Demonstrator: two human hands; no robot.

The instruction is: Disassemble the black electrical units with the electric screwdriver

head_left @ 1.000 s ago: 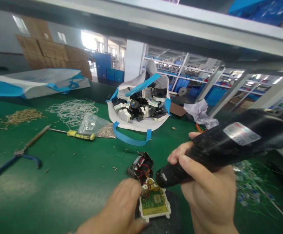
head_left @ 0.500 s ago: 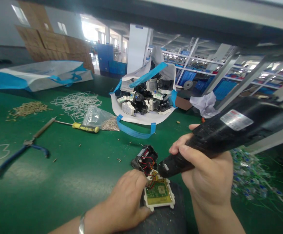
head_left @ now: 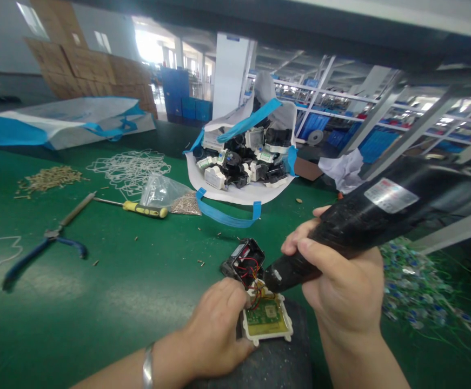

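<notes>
Here, the right hand grips a black power tool slanting down leftward; the left hand, fingers bent, holds a white-rimmed circuit board by its left side, below the tool's nose.

Table: smooth grn top, semi-gloss w/ pale glare. 3 o'clock, power tool: blk plastic, scuffed, w/ shiny silver label. 5 o'clock, casing: matt wht plastic; circuit board glossy w/ amber sheen. Pad below: dk, matt, rough, speckled. 7 o'clock, bracelet: polished metal. 9 o'clock, screwdriver: yel/blk plastic handle, metal shaft; pliers: dull metal w/ smooth blue grips; pouch: clear glossy plastic. 10 o'clock, boxes: matt cardboard. 4 o'clock, tangle: blurry, prob. plastic.
</notes>
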